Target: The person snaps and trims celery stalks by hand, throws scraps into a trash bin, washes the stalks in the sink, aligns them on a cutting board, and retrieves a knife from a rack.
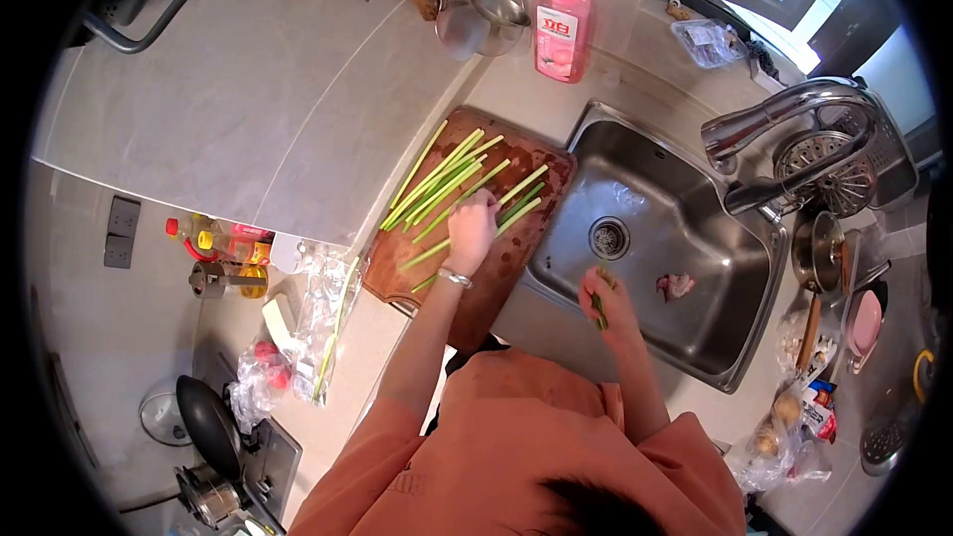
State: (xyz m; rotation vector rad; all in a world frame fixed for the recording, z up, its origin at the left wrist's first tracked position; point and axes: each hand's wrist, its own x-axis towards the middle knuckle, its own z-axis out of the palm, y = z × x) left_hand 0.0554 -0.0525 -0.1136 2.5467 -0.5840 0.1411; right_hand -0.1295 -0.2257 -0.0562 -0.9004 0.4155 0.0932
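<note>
Several long green stalks point(434, 182) lie side by side, slanting across a brown wooden cutting board point(541, 154). My left hand point(472, 231), with a bracelet at the wrist, is over the stalks at the board's middle; its fingers are bent down and their tips are hidden, so its grip cannot be made out. Over the near left edge of the steel sink point(635, 179), my right hand point(608, 300) is closed on some short green pieces point(599, 310). A small pinkish scrap point(675, 286) lies in the sink.
A pink soap bottle point(562, 32) stands behind the board. The faucet point(784, 129) reaches over the sink from the right. One stalk point(336, 333) lies on clear plastic at the left. A black pan point(210, 427) is at the lower left, and bagged food point(779, 427) at the lower right.
</note>
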